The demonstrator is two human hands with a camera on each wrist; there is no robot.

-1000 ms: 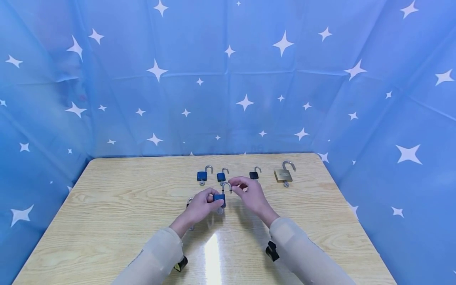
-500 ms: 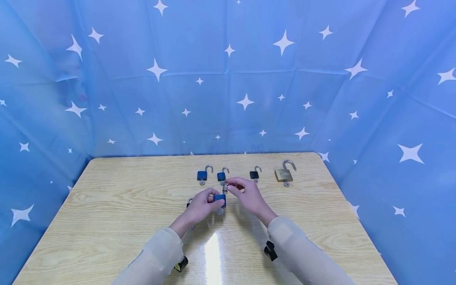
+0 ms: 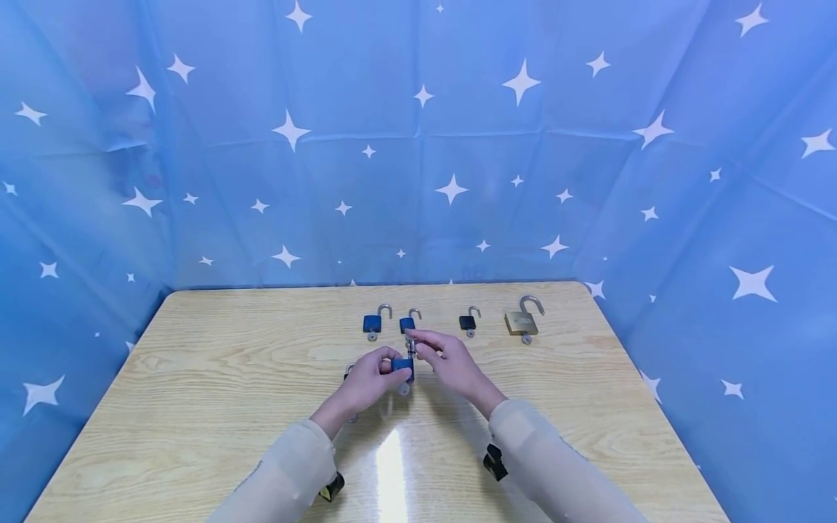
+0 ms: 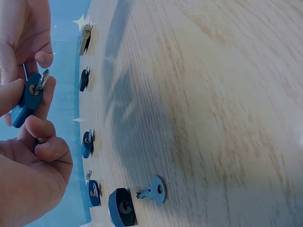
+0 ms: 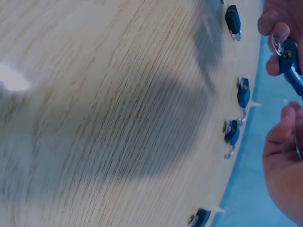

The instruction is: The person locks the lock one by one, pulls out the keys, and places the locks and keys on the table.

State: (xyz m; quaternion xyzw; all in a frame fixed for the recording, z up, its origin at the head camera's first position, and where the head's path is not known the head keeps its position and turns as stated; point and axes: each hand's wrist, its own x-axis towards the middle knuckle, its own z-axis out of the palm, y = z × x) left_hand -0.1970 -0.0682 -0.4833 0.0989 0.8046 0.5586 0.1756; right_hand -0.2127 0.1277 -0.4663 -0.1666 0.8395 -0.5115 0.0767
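Note:
My left hand [image 3: 366,378] grips the body of a blue padlock [image 3: 402,369] between thumb and fingers, above the table. A key [image 4: 43,79] sticks out of the lock's keyhole in the left wrist view. The padlock's raised metal shackle [image 3: 411,347] stands nearly edge-on to the head camera. My right hand [image 3: 451,359] has thumb and index finger on the shackle. Behind my left hand, a dark padlock [image 4: 122,208] lies mostly hidden in the head view, and a loose key [image 4: 154,190] is beside it on the wood.
Along the far side of the wooden table [image 3: 229,349] lie two blue padlocks, one [image 3: 372,323] left of the other [image 3: 407,324], a black padlock [image 3: 467,322] and a larger brass padlock [image 3: 520,322]. Their shackles are swung out. A blue star curtain [image 3: 366,218] surrounds the table.
The held padlock's shackle has turned from side-on to nearly edge-on. My right hand has shifted slightly left with it, while my left hand has stayed in place.

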